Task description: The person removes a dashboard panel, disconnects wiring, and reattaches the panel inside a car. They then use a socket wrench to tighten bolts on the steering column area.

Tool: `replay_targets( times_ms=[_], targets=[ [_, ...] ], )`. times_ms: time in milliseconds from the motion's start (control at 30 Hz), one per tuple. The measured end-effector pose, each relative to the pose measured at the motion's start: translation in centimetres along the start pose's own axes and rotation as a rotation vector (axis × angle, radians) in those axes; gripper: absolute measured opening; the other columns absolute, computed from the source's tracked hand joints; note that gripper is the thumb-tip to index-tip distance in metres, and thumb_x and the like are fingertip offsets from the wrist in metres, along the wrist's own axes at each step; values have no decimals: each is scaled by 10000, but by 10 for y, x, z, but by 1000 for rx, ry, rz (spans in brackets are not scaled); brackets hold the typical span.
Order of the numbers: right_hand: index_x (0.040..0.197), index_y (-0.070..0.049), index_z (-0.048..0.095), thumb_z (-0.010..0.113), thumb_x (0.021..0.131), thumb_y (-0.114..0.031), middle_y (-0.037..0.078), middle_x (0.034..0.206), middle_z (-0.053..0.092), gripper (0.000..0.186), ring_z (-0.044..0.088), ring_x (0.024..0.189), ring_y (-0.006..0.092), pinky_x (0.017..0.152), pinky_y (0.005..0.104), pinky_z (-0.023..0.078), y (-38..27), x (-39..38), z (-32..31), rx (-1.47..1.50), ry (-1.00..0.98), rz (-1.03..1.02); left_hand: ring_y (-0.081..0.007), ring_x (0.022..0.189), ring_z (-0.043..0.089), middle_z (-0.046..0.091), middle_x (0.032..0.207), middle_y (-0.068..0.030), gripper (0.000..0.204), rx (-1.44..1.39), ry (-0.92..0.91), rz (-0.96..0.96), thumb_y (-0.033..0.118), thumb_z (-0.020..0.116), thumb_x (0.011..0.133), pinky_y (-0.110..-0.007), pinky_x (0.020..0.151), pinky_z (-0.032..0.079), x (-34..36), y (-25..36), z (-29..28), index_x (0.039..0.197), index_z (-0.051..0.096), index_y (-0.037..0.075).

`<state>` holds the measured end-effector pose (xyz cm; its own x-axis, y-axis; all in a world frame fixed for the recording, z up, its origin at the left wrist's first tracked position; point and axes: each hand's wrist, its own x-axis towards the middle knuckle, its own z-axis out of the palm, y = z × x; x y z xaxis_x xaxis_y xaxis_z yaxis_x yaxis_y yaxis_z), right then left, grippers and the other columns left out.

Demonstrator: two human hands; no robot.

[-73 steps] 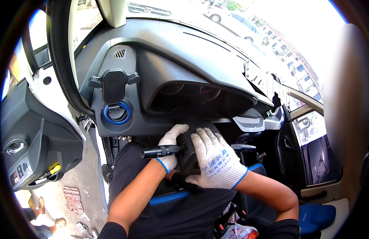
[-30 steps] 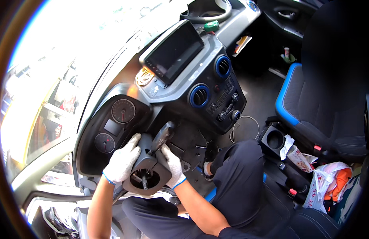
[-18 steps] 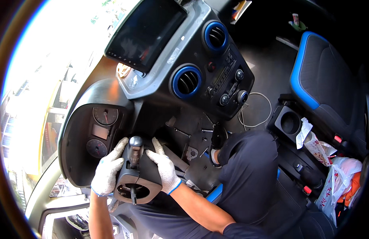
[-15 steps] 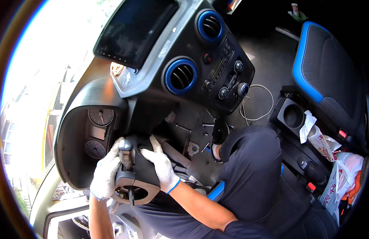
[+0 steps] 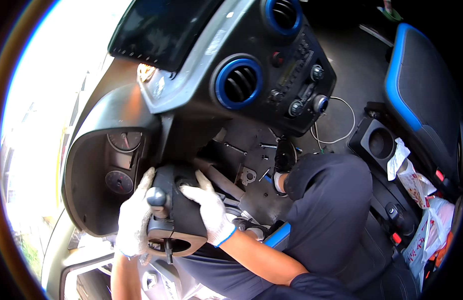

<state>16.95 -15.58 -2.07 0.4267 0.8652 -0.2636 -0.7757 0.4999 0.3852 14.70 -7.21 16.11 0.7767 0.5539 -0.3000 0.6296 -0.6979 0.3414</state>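
Observation:
In front of me is a black steering column cover (image 5: 185,220) with a round opening at its near end and stalks standing out of it. My left hand (image 5: 133,220), in a white knit glove, grips its left side beside a round-knobbed stalk (image 5: 156,197). My right hand (image 5: 210,210), gloved the same way, clasps the right side, thumb and fingers spread along the upper part. No steering wheel shows on the column. Beyond my left hand sits the instrument cluster (image 5: 122,160) with two round dials.
The centre dashboard has blue-ringed vents (image 5: 239,83), a dark screen (image 5: 161,32) and a control panel (image 5: 296,80). Wrenches (image 5: 235,148), a metal plate (image 5: 248,175) and small hardware lie on the floor by my foot. A white cable (image 5: 352,120), passenger seat (image 5: 426,75) and plastic bags (image 5: 424,240) are right.
The view has shifted, so the dashboard and seats appear farther right. Both hands keep their hold on the column cover, which shows slightly turned; the right hand sits a little farther right.

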Motion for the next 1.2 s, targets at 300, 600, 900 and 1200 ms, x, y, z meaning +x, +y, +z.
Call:
replay_targets(
  times_ms=[300,600,900,1200],
  targets=[
    [1588,-69,504,667,1013,-68,107,1399,662,598,698,1234,244,1071,412,608,-4,-36,24,-80,32,32,-445,1490,573,479,1711,-265,507,338,-116,182,85,620,976,-402,1238,459,0,10,-10,1475,653,-1],
    [1677,-37,394,752,1003,-105,107,1427,627,766,663,1241,201,1091,358,572,-6,-44,22,-262,20,-1,-343,1468,621,598,1613,-251,527,613,-95,453,186,625,1091,-391,1223,472,0,5,-13,1603,584,68],
    [1488,-15,587,866,976,-95,105,1363,710,589,696,1202,171,1062,341,568,5,-70,59,-873,-37,-311,-402,1340,710,719,1432,-291,433,-401,170,293,201,539,1104,-439,1171,533,-93,-22,-23,1375,721,-83],
    [1476,85,571,843,866,-50,259,1471,621,681,653,1347,361,1101,440,558,31,-124,50,-2143,-140,-1409,-465,1216,705,676,1378,-290,599,-1936,278,-270,420,509,1130,-563,1069,563,-182,-158,171,1432,593,-91]
  ],
)
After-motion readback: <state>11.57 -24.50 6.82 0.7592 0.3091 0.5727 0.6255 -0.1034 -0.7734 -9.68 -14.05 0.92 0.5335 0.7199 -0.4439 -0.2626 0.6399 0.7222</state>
